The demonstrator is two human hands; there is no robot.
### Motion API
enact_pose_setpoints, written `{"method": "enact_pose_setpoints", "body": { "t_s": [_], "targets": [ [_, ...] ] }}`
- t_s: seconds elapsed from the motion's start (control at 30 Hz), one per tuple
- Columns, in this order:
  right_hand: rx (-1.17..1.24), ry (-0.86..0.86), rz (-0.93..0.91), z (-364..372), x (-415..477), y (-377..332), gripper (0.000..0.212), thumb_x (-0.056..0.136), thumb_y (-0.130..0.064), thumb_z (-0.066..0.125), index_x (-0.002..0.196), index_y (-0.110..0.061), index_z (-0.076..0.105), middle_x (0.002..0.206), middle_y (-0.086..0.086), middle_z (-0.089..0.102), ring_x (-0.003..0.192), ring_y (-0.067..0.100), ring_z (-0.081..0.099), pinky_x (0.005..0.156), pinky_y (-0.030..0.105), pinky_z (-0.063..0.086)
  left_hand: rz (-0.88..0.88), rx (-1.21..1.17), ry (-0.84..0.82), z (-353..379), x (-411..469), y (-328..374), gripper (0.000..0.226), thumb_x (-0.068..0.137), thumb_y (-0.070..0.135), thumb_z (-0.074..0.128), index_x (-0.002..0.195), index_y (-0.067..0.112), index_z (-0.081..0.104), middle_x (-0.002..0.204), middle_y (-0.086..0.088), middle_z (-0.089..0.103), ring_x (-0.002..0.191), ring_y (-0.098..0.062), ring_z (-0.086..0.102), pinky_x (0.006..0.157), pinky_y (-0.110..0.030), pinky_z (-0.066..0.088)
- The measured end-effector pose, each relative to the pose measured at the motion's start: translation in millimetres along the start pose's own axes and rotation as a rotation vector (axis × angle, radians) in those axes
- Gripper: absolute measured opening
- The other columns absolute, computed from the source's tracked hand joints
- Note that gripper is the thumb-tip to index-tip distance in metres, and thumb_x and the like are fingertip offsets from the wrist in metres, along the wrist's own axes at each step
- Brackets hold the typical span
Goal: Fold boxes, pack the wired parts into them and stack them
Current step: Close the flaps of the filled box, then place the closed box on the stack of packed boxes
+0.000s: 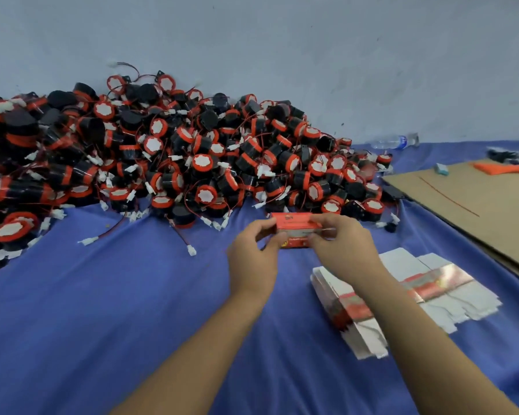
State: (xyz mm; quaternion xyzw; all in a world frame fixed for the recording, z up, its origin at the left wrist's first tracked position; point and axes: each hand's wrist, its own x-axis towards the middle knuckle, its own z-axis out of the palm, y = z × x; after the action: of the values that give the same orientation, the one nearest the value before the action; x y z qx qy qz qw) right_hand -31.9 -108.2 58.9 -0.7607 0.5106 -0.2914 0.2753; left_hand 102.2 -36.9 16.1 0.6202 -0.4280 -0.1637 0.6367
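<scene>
You've got one small red box (pixel 295 232) w/ a white window panel and print too blurred to read, held up just off the blue cloth (pixel 132 295), right at the near edge of the parts pile. Both hands are pinched shut on it: your left hand (pixel 253 254) grips its left end, thumb on the near face, fingers curled over the top; your right hand (pixel 342 247) does the same at the right end. Forearms come in from 6 o'clock, wrists about level.

The wired parts (pixel 177 157) are black cylinders w/ red caps, white centre labels, thin red/black leads and white plugs, heaped from 9 to 1 o'clock of the box. Flat unfolded boxes (pixel 426 295), white w/ a red-silver band, lie stacked at 4 o'clock, partly under your right forearm. Cardboard sheet (pixel 468 202) at 2 o'clock; water bottle (pixel 393 142) beyond it by the wall.
</scene>
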Motion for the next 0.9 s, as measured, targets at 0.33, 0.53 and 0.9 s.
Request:
{"method": "enact_pose_setpoints", "body": {
  "t_s": [0.33, 0.53, 0.9],
  "targets": [
    [-0.211, -0.163, 0.089, 24.7, 111.2, 63.2, 0.070, 0.089, -0.004, 0.058, 0.154, -0.018, 0.037, 0.132, 0.009, 0.063, 0.100, 0.024, 0.064, 0.069, 0.022, 0.046, -0.173, 0.190, -0.498, 94.2, 90.8, -64.7, 0.076, 0.091, 0.004, 0.065, 0.154, 0.022, 0.026, 0.132, -0.007, 0.062, 0.119, -0.026, 0.061, 0.101, -0.044, 0.050],
    [-0.191, -0.188, 0.052, 12.0, 99.1, 76.8, 0.088, 0.093, -0.005, 0.054, 0.160, -0.038, 0.008, 0.144, 0.012, 0.053, 0.073, 0.013, 0.059, 0.051, 0.015, 0.040, -0.205, 0.124, -0.537, 72.2, 81.7, -46.7, 0.090, 0.098, 0.009, 0.062, 0.161, 0.025, 0.000, 0.153, 0.008, 0.036, 0.132, -0.012, 0.045, 0.097, -0.016, 0.043],
    [-0.118, 0.213, 0.251, -54.4, -128.7, 95.9, 0.016, 0.079, -0.033, 0.078, 0.092, -0.039, 0.071, 0.090, -0.013, 0.065, 0.075, 0.003, 0.057, 0.068, 0.026, 0.040, -0.453, 0.296, -0.522, 53.3, -115.3, 17.3, 0.042, 0.078, 0.061, 0.072, 0.084, 0.025, 0.051, 0.078, 0.005, 0.068, 0.077, -0.013, 0.067, 0.068, -0.032, 0.053]
  ]
}}
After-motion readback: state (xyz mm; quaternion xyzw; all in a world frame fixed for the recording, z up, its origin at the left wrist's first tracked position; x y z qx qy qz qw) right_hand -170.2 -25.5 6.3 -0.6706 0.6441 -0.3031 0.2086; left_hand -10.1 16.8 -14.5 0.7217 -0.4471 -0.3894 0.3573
